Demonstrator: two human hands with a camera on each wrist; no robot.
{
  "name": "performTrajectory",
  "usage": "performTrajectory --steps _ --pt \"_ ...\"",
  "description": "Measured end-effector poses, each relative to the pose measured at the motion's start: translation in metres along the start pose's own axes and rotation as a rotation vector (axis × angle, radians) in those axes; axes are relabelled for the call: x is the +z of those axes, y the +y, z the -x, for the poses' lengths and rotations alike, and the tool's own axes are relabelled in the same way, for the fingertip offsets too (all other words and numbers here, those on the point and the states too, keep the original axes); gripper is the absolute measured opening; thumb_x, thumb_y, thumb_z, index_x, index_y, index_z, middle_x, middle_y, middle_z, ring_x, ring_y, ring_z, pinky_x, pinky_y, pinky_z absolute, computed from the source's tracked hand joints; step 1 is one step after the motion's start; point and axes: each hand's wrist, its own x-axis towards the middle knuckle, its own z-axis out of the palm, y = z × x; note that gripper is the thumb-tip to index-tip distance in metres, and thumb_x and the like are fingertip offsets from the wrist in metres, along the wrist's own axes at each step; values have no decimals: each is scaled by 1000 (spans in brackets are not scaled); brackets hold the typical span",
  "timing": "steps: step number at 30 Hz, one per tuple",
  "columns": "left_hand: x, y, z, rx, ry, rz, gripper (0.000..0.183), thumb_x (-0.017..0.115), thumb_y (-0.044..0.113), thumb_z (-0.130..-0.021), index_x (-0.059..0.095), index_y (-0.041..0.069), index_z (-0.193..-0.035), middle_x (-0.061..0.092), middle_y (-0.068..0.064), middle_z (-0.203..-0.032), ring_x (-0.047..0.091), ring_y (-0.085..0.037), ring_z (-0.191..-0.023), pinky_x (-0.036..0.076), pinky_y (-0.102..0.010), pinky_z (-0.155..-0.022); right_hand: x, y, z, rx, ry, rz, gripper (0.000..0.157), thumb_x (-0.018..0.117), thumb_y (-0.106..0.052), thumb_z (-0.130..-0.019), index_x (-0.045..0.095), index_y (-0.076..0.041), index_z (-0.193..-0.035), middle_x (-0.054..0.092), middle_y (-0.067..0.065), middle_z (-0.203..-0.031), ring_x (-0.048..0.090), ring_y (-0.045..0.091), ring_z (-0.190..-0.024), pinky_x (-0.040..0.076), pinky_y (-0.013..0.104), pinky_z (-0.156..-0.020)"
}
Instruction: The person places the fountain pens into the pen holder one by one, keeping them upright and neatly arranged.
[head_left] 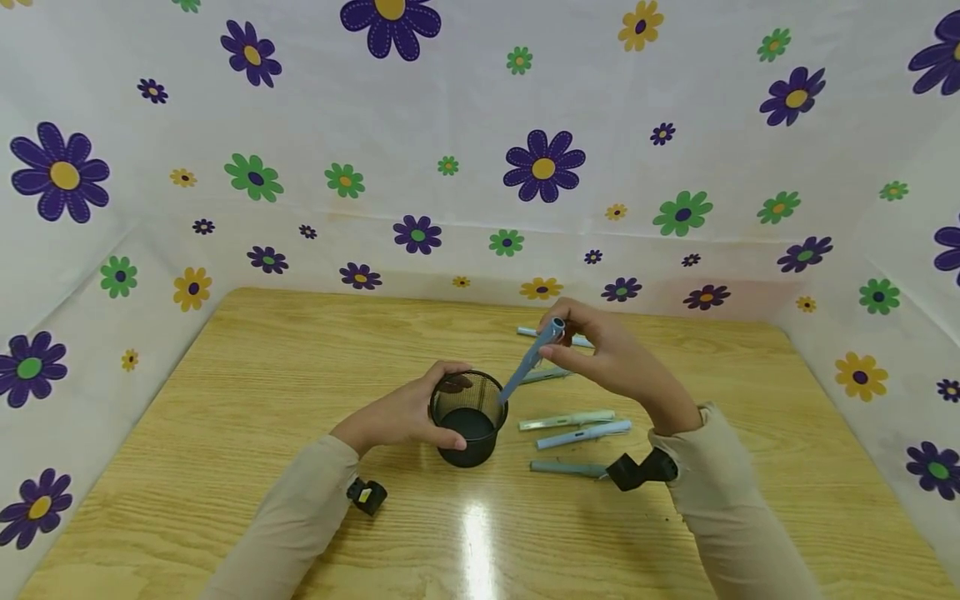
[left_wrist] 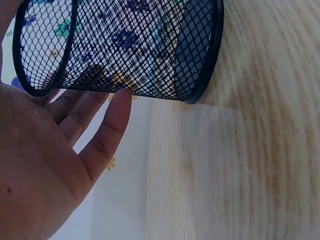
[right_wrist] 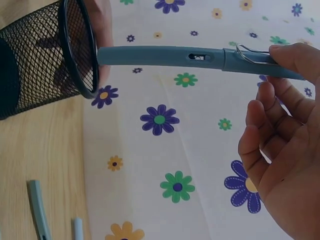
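Observation:
My left hand [head_left: 405, 414] holds a round black mesh pen cup [head_left: 467, 456] at its side, thumb at the front and fingers around the back. In the left wrist view the mesh wall [left_wrist: 125, 50] shows fingers resting against it. My right hand [head_left: 617, 364] pinches a blue-grey fountain pen [head_left: 531, 360] near its clip end, between thumb and fingers. The pen slants down to the left, its lower end at the cup's rim. In the right wrist view the clip and a small barrel window of the pen [right_wrist: 150, 56] are visible. No pens show inside the cup.
Right of the cup lie a pale green pen [head_left: 566, 420], a light blue pen [head_left: 583, 434] and a grey-green pen [head_left: 566, 468]. Farther back, a green pen [head_left: 547, 375] and another light blue pen [head_left: 527, 331] are partly hidden by my right hand. Flowered cloth [head_left: 480, 192] surrounds the wooden table [head_left: 300, 358].

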Motion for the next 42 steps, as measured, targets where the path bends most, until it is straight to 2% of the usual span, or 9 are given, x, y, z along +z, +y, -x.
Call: performTrajectory --steps 8,16,21,28,35,42 --pt "0 -2 0 4 -8 22 94 81 36 -77 23 16 -149 43 -8 -147 39 -27 -138 29 -53 -113 20 2 -12 27 -56 5 11 64 -7 -91 58 -7 -100 56 1 -92 52 13 -79 47 27 -74" --pt "0 0 1 2 -6 28 96 82 39 -75 23 18 -148 42 -9 -147 38 -27 -139 28 -53 -113 34 7 -15 62 -121 -9 11 64 -13 -92 59 -10 -101 57 2 -94 51 15 -81 46 28 -75" --pt "0 -1 1 -24 -8 38 96 83 39 -74 24 21 -148 42 -7 -147 38 -25 -139 28 -53 -114 41 11 -15 94 -160 16 11 65 -15 -93 59 -14 -102 57 0 -95 50 15 -81 45 31 -74" --pt "-1 -1 -1 -40 -3 29 96 82 42 -73 24 26 -147 43 -5 -147 38 -23 -139 29 -51 -114 47 15 -16 108 -181 36 14 65 -10 -90 60 -13 -103 56 0 -92 49 13 -79 45 30 -71" --pt "-1 -2 -1 -44 -9 36 95 82 41 -73 24 26 -147 41 -4 -148 38 -23 -139 28 -51 -114 50 19 -17 97 -217 23 16 66 -13 -91 59 -11 -105 57 2 -93 50 11 -79 47 27 -72" --pt "-1 -2 -1 -34 -13 39 95 83 39 -73 24 26 -146 42 -3 -146 39 -23 -137 29 -50 -114 48 14 -17 125 -216 28 23 67 -10 -89 58 -6 -110 59 12 -99 52 20 -83 48 28 -75"
